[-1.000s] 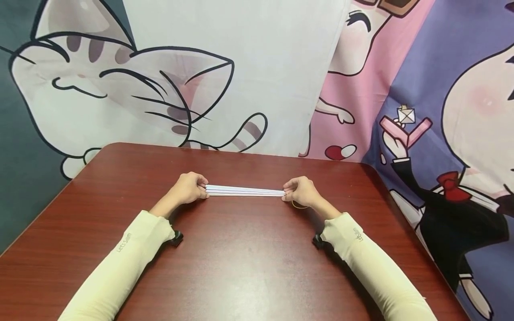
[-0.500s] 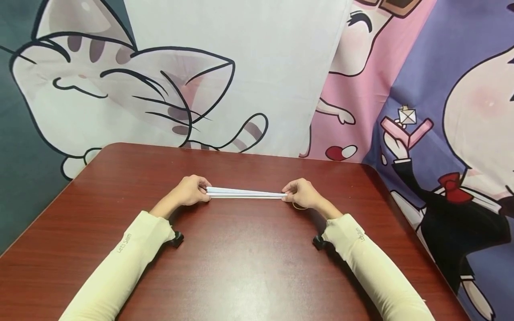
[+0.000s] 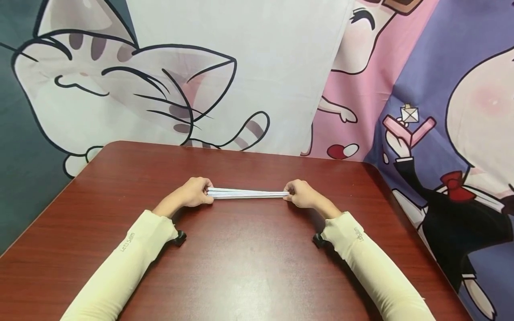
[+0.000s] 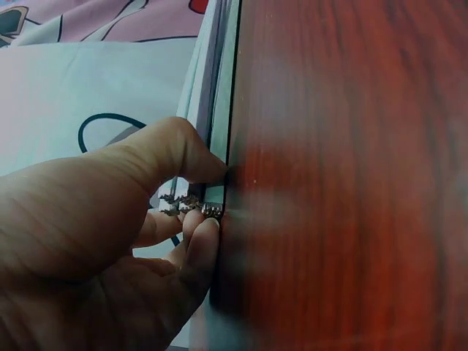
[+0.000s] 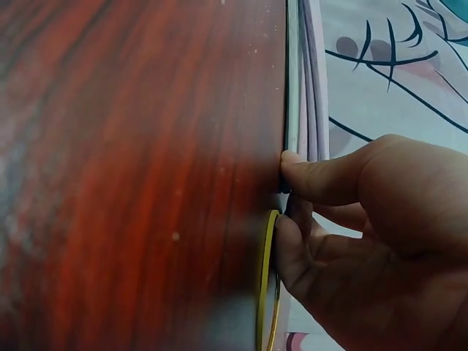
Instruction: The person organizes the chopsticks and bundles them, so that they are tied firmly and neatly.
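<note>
Pinching layered strip — both hands

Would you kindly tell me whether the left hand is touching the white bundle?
Touching: the left wrist view shows the left hand gripping the white bundle near its end, fingers bent across it.

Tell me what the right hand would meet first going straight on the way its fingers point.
The white bundle, whose one end the right hand pinches. Further along roughly that line comes the left hand at the other end, though depth is hard to judge.
</note>
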The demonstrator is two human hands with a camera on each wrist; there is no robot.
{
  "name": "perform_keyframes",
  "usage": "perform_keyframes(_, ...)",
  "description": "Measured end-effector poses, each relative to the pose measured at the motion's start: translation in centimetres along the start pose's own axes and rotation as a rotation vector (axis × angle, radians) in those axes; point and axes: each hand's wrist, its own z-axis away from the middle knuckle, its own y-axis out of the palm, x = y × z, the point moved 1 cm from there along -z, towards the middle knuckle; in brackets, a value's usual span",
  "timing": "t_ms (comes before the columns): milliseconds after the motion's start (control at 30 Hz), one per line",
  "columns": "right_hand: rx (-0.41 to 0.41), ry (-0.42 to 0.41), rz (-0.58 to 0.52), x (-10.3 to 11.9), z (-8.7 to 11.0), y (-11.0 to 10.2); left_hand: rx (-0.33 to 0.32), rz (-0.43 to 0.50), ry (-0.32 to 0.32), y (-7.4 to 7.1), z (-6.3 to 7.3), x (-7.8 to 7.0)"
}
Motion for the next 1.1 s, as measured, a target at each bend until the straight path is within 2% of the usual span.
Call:
perform_keyframes(167,0.038,-0.035,0.055,0.35,0.01,-0.02,0.006,-0.035,0.033,0.02,0.11,-0.28)
perform_keyframes(300,0.076,-0.084,0.150,0.72,-0.03,0.02,0.036,-0.052,0.026,-0.06,0.24,-0.57)
perform_keyframes(433,0.102,-0.081,0.199,0.83,-0.10,0.15,0.066,-0.054,0.032,0.00,0.32,-0.47)
perform_keyframes(600,0.087,-0.069,0.164,0.75,0.11,0.15,0.107,-0.072,0.071,0.02,0.24,-0.56)
perform_keyframes(767,0.053,-0.074,0.086,0.54,0.36,-0.02,0.137,-0.073,0.080,-0.14,-0.06,-0.55)
perform_keyframes(967,0.084,-0.086,0.059,0.44,0.52,0.10,0.190,-0.088,0.086,-0.06,0.07,-0.61)
perform_keyframes(1100,0.088,-0.096,0.053,0.30,0.71,0.15,0.231,-0.149,0.126,-0.11,0.47,-0.93)
